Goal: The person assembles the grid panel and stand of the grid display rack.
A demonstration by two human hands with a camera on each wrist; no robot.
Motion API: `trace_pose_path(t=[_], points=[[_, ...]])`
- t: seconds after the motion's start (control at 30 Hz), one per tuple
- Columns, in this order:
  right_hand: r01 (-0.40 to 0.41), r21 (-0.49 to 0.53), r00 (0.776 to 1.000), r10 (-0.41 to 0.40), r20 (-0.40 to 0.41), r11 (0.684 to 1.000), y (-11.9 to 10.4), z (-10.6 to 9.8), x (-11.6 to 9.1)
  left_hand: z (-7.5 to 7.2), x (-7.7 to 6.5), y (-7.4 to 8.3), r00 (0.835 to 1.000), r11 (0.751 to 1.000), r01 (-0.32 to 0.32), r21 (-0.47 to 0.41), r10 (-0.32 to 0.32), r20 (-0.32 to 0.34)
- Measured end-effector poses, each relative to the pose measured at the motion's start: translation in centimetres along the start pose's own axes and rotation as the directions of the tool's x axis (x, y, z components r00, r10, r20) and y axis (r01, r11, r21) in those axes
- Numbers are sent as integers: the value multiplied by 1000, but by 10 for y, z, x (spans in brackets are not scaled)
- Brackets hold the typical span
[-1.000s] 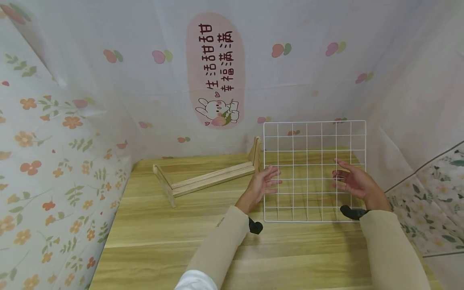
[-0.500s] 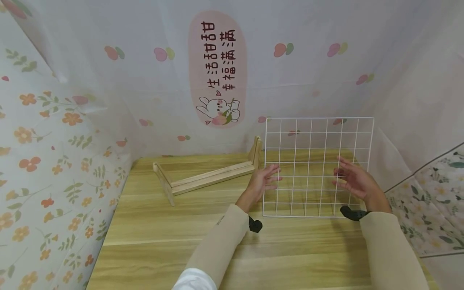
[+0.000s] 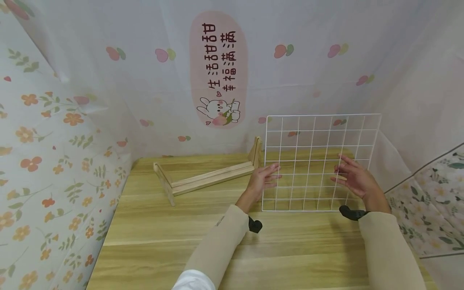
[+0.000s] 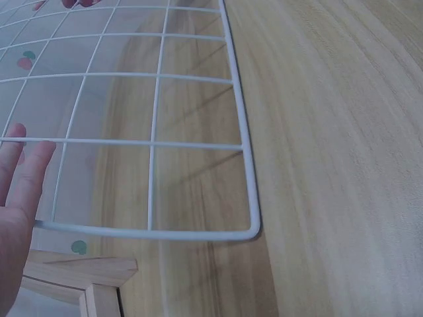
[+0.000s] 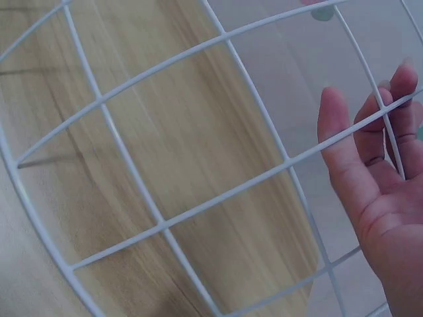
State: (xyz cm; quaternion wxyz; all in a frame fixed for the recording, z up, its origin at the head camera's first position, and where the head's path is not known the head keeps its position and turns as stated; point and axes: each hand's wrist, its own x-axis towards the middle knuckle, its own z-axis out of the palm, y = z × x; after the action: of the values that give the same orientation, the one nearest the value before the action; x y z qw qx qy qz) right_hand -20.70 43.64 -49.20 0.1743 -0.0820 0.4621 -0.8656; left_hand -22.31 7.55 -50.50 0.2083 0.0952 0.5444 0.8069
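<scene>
A white wire grid panel leans back from the wooden table, its lower edge down near the tabletop. My left hand is at the panel's left edge, fingers extended past the side wire. In the left wrist view, that hand has two fingertips near a cross wire. Behind the panel's right part is my right hand, its fingers loosely spread and seen through the mesh. The right wrist view shows the palm of this hand beyond the wires, with no finger curled round one.
Left of the panel, a light wooden stand with two upright ends sits on the table; its near end shows in the left wrist view. A patterned white curtain hangs behind the table, with floral cloth at the left.
The panel has tilted: its top edge has risen and shifted right, while its lower edge has moved slightly back. Both hands stay almost in place; the right fingertips rise a little.
</scene>
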Motion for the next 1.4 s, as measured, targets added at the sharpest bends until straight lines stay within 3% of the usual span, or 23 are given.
trace_pose_path(t=[0.37, 0.6, 0.83, 0.97, 1.17, 1.4], points=[[112, 126, 981, -130, 141, 986, 4, 4, 9, -3, -2, 7, 996, 997, -77, 22, 77, -39], [163, 161, 969, -188, 159, 973, 8, 10, 16, -7, -4, 10, 988, 988, -139, 63, 143, -61], [216, 200, 943, -258, 210, 955, 16, 16, 22, -14, -8, 13, 985, 986, -152, 75, 157, -73], [247, 185, 936, -284, 208, 951, 22, 22, 27, -21, -12, 17, 984, 983, -153, 97, 160, -75], [265, 125, 943, -284, 172, 956, 29, 30, 29, -24, -28, 34, 985, 982, -160, 103, 166, -54], [292, 127, 936, -311, 165, 948, 36, 41, 36, -28, -37, 44, 973, 976, -193, 100, 204, -106]])
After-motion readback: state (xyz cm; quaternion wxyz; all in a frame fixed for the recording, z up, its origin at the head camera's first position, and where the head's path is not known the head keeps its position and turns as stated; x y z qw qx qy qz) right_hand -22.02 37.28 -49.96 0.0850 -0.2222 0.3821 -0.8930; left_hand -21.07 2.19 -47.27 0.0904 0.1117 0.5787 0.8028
